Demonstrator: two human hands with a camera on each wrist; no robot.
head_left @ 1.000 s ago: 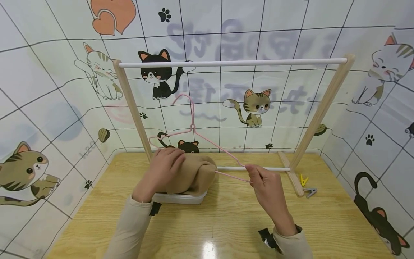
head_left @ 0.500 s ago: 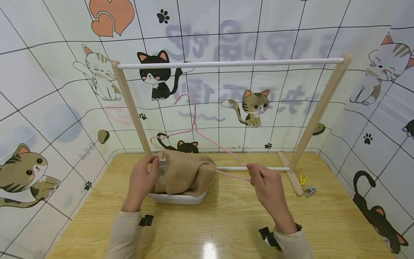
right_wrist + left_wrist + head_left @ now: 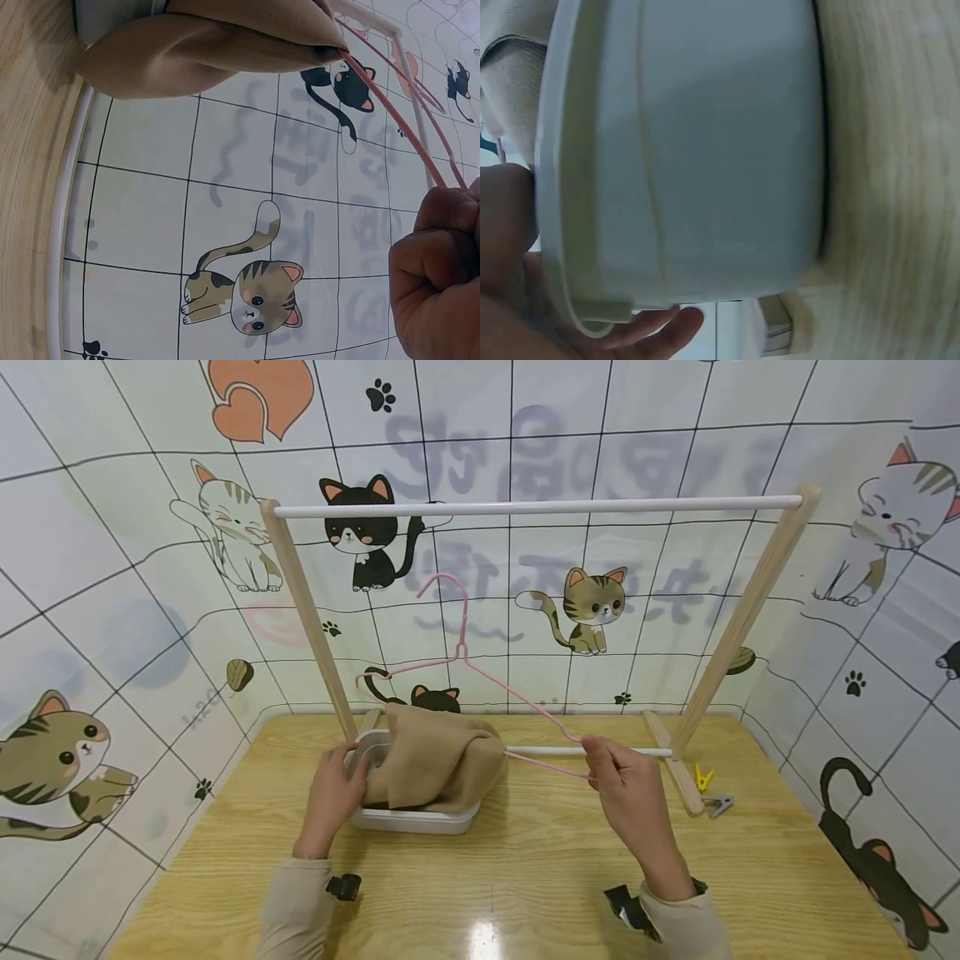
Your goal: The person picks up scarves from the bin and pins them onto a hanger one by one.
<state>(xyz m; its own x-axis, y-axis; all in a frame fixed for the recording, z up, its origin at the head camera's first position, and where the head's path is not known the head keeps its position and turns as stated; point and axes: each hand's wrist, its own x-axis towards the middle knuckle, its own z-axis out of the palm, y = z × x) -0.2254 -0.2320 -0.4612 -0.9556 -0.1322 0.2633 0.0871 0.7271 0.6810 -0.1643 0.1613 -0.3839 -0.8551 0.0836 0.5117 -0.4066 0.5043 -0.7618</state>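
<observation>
A white plastic basin [image 3: 416, 821] stands on the table, left of the middle. My left hand [image 3: 330, 797] grips its left rim; the left wrist view shows the thumb over the rim of the basin [image 3: 720, 165] and fingers below it. A folded tan cloth [image 3: 442, 756] lies in the basin and bulges over its right side. My right hand [image 3: 630, 802] holds the right end of a pink wire hanger [image 3: 461, 650] in curled fingers. The hanger tilts, hook up. Its lower bar runs into a fold of the cloth [image 3: 225, 45] and is hidden there.
Behind stands a wooden rack [image 3: 738, 627] with a white top rail [image 3: 525, 508] and a low white bar [image 3: 637, 751]. A yellow clip [image 3: 702, 778] and a grey clip [image 3: 721, 806] lie by its right foot. Cat-printed sheeting [image 3: 480, 452] walls the table.
My left hand has come off the top of the cloth and moved left and down to the basin's rim. The hanger and my right hand have shifted slightly right.
</observation>
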